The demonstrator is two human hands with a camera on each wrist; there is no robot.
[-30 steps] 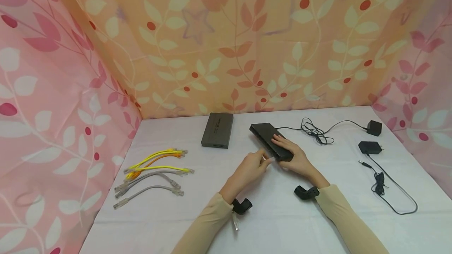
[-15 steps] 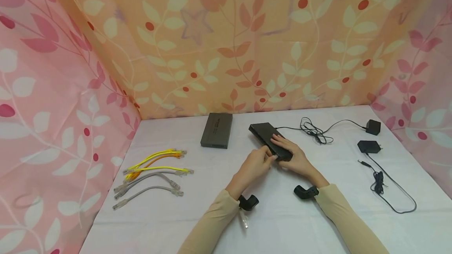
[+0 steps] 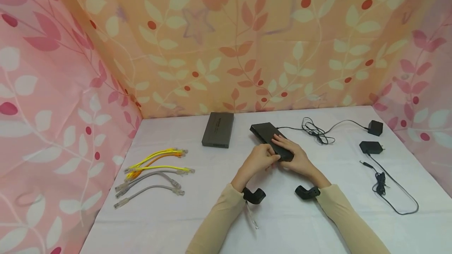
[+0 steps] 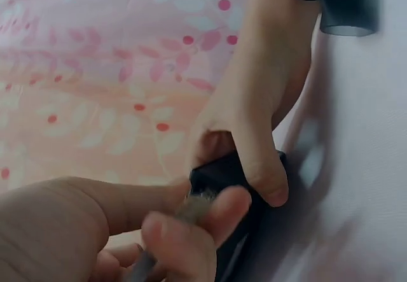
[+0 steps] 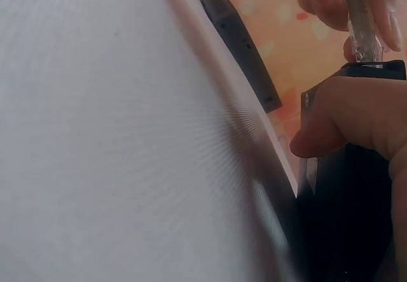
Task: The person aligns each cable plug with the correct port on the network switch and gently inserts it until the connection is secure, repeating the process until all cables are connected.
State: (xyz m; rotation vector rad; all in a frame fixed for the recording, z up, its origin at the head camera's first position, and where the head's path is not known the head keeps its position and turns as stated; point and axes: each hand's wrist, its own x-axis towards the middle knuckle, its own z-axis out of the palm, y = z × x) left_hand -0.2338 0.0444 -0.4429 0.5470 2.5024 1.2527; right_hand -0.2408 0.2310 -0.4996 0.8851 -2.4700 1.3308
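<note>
My right hand [image 3: 298,162] holds a black network switch [image 3: 265,131] by its near end, fingers across the top and thumb at the edge. A thin cord runs from the switch's far side. My left hand [image 3: 256,164] pinches the clear plug [image 5: 365,37] of a grey network cable [image 4: 143,266] between thumb and fingers. In the right wrist view the plug's tip is right at the edge of the switch. The cable's other end [image 3: 252,218] hangs below my left wrist.
A grey Netgear box [image 3: 218,130] lies at the back middle. Yellow cables [image 3: 155,155], an orange one and grey ones [image 3: 148,192] lie at left. Two black power adapters [image 3: 375,127] with cords are at right; the upper one's coiled cord [image 3: 316,131] leads to the switch.
My left hand has moved right, up against the switch's edge with the plug. The hanging cable end has swung right with it. My right hand and the switch stay in place.
</note>
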